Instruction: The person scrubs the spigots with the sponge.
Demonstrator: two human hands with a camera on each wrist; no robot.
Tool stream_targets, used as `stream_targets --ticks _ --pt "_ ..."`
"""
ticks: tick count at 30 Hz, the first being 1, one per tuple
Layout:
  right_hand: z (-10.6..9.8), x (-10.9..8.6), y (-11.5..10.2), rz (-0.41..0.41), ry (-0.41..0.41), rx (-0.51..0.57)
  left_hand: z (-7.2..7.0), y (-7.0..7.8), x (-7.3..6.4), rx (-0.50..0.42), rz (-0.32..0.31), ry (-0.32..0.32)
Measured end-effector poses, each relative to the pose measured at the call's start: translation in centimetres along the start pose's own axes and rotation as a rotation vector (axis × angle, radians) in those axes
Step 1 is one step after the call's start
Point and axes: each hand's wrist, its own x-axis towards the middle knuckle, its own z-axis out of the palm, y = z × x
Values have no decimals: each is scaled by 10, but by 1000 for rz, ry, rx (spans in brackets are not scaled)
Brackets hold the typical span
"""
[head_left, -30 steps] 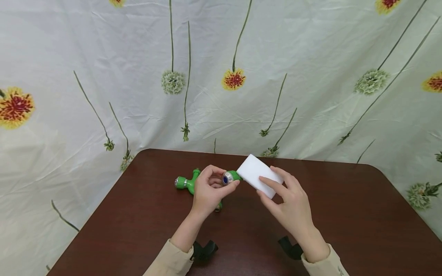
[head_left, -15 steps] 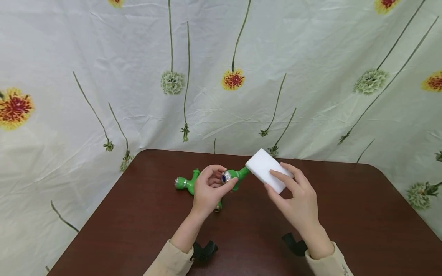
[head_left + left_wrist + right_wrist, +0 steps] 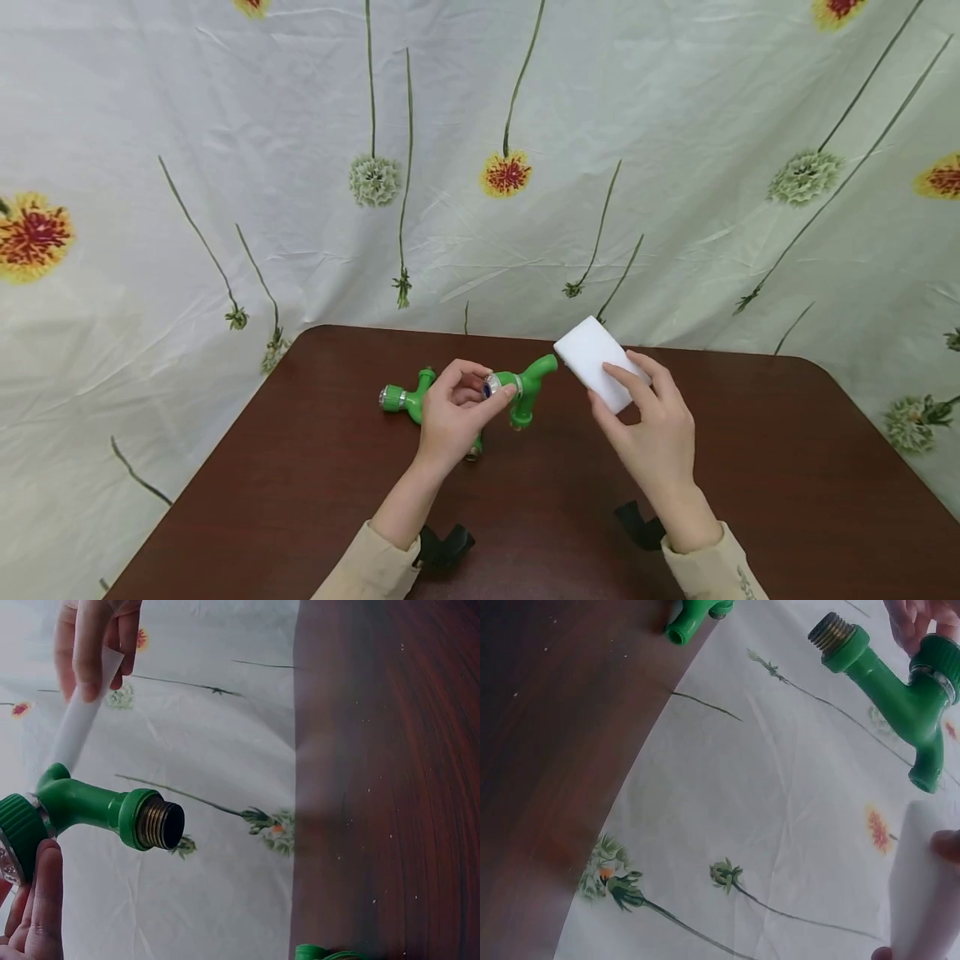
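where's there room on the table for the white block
Widest bare patch: the right side of the table, between the right hand and the right edge. A smaller one lies between the lying green tap and the left edge. Crowded: left of centre, where the left hand, holding another green tap, partly hides the lying one.

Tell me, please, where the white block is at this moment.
In the head view, the white block is in the right hand, just right of the green tap that the left hand holds.

Tap body (image 3: 86, 804): smooth, glossy plastic
Threaded inlet (image 3: 156, 822): ridged, brass-like metal
Sponge (image 3: 600, 360): matt, foam-like
Tabletop (image 3: 750, 442): wood-grained, faint sheen
Backdrop (image 3: 300, 92): creased, satiny cloth
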Motion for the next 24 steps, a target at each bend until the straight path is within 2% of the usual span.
stream_targets --ticks 4,8,14,18,21,24 --pt "1 1 -6 -61 23 76 0 0 0 9 8 -23" --pt "3 -1 -16 -156 -14 140 2 -1 0 13 36 -58" --pt "5 -3 -21 -195 -68 158 3 -3 -1 -31 84 -134" --pt "4 -2 -16 -231 -82 115 4 -4 -3 -6 168 -145" --pt "1 -1 -12 -211 -94 22 4 -4 -5 80 252 -132" --pt "-2 0 -9 -159 -70 -75 5 -4 -6 181 317 -122"
